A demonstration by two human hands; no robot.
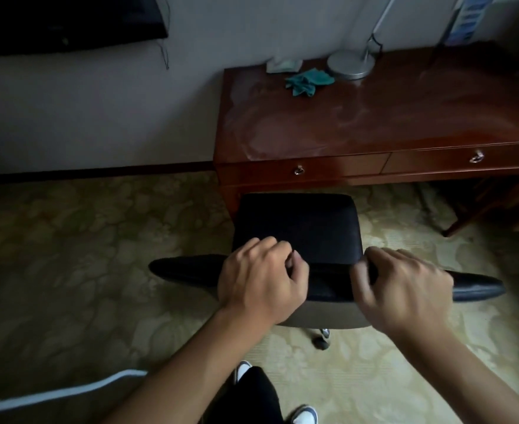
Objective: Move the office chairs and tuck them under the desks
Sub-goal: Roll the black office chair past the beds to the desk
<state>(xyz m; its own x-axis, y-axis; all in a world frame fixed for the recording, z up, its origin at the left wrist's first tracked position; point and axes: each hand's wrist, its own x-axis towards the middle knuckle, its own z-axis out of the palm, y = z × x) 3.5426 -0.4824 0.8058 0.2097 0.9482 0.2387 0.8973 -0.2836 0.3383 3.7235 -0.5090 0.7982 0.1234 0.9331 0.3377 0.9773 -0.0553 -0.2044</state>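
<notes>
Head view, looking down from behind a black office chair (296,228). I see both bare hands on top of its backrest. Left hand (259,281) sits at about 7 o'clock from frame centre, fingers curled narrow over the top edge, thumb tucked toward the fingertips, so it is gripping the backrest. Right hand (405,289) is at about 5 o'clock, fingers wrapped over the same top edge, thumb (363,278) pressed on the near side; a bit motion-blurred but clearly clamped on the chair. Hands are near each other, not touching, with a strip of backrest between them.

Chair seat points to 12 o'clock, toward the wooden desk (374,117). Seat front edge is just beside the desk's front, roughly below the left drawer (304,169); I can't tell if it is under the top at all. Most of the chair is out on the patterned carpet (68,240). Armrests stick out at 9 and 3 o'clock from the hands. One caster (322,342) shows below the seat at 6 o'clock.

On the desk top, far end at 12 to 1 o'clock: a teal cloth (308,81), and just right of it the round base of a silver lamp (350,64). Dark screen (68,22) on the wall at 10 o'clock. White cable (53,396) on the carpet at 8 o'clock. My operator's dark trouser leg and white shoes (305,416) at 6 o'clock
</notes>
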